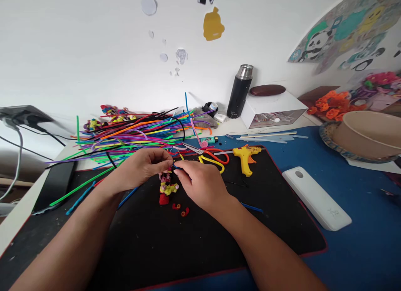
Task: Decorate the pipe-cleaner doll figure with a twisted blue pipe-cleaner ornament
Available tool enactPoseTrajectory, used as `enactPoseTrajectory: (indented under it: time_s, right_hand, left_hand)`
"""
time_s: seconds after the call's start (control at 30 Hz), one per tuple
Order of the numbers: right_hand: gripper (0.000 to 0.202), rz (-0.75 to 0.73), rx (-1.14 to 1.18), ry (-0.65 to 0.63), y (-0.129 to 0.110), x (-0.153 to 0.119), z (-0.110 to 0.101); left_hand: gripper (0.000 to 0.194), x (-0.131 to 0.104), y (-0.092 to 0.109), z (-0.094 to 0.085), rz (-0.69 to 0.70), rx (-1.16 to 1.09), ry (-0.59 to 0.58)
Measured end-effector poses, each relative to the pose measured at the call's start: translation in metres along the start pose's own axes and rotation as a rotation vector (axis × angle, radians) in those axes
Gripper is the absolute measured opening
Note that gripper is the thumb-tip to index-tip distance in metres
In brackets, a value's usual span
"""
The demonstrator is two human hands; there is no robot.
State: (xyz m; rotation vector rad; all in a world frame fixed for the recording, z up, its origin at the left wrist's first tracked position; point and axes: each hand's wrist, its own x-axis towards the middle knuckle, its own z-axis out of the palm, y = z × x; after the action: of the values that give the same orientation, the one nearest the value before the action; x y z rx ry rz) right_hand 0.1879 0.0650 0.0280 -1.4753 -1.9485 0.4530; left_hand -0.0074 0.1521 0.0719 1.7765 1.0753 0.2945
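Observation:
My left hand [145, 167] is pinched at the middle of the black mat [194, 241], its fingertips meeting those of my right hand [202, 184]. A short bit of blue pipe cleaner [175, 166] shows between the fingertips; most of it is hidden. Just below, a small pipe-cleaner figure [169, 188] in yellow, red and pink lies on the mat, its upper part partly covered by my fingers. Two small curled red pieces [185, 212] with yellowish middles rest nearer to me. Scissors [200, 151] with red and yellow handles lie beyond my right hand.
A heap of colourful pipe cleaners [140, 132] spreads along the back left. Farther right are a yellow glue gun [246, 159], a black thermos [240, 92], a white box [274, 107], glue sticks [272, 136], a white power bank [316, 197] and a beige bowl [371, 134].

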Motion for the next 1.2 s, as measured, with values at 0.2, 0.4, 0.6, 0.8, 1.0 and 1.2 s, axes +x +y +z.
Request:
enactPoseTrajectory:
  time_s: [0.2, 0.4, 0.6, 0.8, 1.0, 1.2]
  right_hand:
    - [0.021, 0.003, 0.000, -0.020, -0.001, 0.000, 0.002]
    - [0.021, -0.002, 0.006, -0.005, 0.000, -0.001, 0.004]
    - [0.022, 0.009, 0.002, -0.019, -0.002, -0.001, 0.003]
    - [0.022, 0.032, -0.034, -0.038, -0.004, -0.001, 0.000]
    - [0.023, 0.019, -0.024, 0.005, -0.001, -0.001, 0.002]
    - [0.020, 0.013, -0.022, 0.020, 0.002, -0.001, 0.001]
  left_hand:
    - [0.046, 0.000, -0.001, 0.002, 0.001, 0.001, 0.057]
    - [0.046, 0.001, -0.005, 0.004, 0.008, -0.010, 0.083]
    - [0.047, 0.003, -0.008, 0.006, 0.027, 0.015, 0.122]
    - [0.049, 0.004, -0.005, 0.005, 0.025, 0.023, 0.128]
    - [0.045, 0.003, -0.009, 0.002, 0.026, 0.010, 0.109]
    - [0.044, 0.003, -0.013, 0.000, 0.030, -0.003, 0.089]
